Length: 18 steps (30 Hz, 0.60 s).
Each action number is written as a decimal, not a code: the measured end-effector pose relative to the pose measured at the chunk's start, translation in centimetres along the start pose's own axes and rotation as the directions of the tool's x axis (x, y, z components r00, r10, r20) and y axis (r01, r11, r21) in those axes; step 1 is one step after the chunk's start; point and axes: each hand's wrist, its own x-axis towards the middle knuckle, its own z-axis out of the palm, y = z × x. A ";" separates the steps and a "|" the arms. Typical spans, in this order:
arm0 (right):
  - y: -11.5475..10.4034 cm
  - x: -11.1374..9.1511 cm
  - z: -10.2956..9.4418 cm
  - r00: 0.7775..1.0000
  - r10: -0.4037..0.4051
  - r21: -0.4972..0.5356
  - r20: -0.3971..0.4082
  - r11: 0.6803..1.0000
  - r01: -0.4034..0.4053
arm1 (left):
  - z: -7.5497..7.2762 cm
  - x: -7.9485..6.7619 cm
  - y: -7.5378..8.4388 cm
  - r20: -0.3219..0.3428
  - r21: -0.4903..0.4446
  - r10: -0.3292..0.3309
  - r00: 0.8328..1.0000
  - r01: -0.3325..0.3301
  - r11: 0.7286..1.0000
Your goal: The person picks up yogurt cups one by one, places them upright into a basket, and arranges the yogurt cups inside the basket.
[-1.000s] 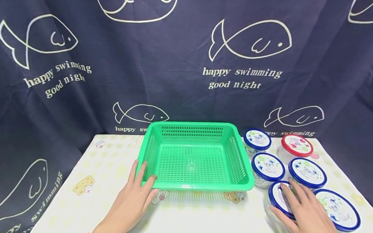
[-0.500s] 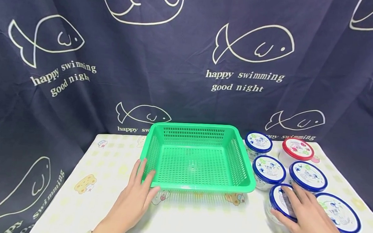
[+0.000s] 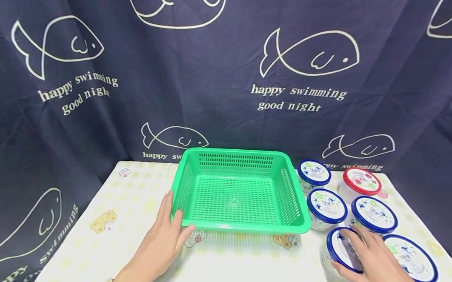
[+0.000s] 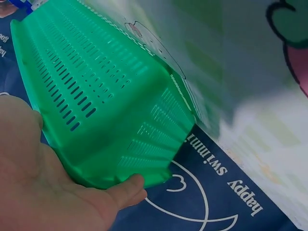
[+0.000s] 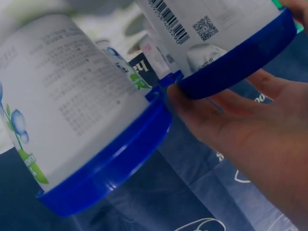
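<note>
My left hand (image 3: 157, 241) grips the near left corner of a green perforated plastic basket (image 3: 240, 227), a finger over the rim and the thumb outside it. In the left wrist view the other fingers lie along the basket's outer end wall. On the right, my right hand (image 3: 382, 262) holds a blue-lidded tub (image 3: 343, 249) by its lid, thumb on the near left side, fingers on the far side. The right wrist view shows fingers against the blue lid (image 5: 240, 57), below a white side with a barcode. A larger blue-lidded tub (image 3: 411, 259) stands right beside this hand.
Behind the held tub stand several more: blue-lidded tubs (image 3: 327, 206) and one red-lidded tub (image 3: 362, 181) at the back. The basket holds nothing. A pale patterned cloth (image 3: 130, 204) covers the table, and a dark blue fish-print curtain (image 3: 228, 94) hangs behind it.
The head view has shifted slightly. My right hand and the tub under it have come a little nearer. On the left hand, the fingers have shifted a little at the basket's corner.
</note>
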 end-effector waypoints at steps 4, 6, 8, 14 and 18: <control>-0.6 -0.1 -0.9 1.000 -0.021 0.002 0.019 1.000 0.021 | 0.0 -0.2 -0.1 0.000 -0.013 0.009 1.000 -0.009 1.000; -1.2 -0.1 -1.4 0.999 -0.044 0.014 -0.010 0.999 0.044 | 0.0 -0.1 -0.1 -0.012 -0.014 0.018 1.000 -0.018 1.000; -1.7 -0.1 -2.0 0.994 -0.091 0.030 -0.066 0.995 0.093 | 0.0 0.0 -0.1 -0.021 -0.007 0.024 0.999 -0.024 1.000; -3.4 0.3 -4.1 0.987 -0.131 0.035 -0.095 0.990 0.135 | -0.1 0.3 -0.2 -0.033 0.019 0.045 0.998 -0.045 0.999; -4.6 0.7 -5.2 0.988 -0.129 0.036 -0.088 0.990 0.133 | -0.1 0.2 -0.3 -0.026 0.036 0.060 0.998 -0.059 0.998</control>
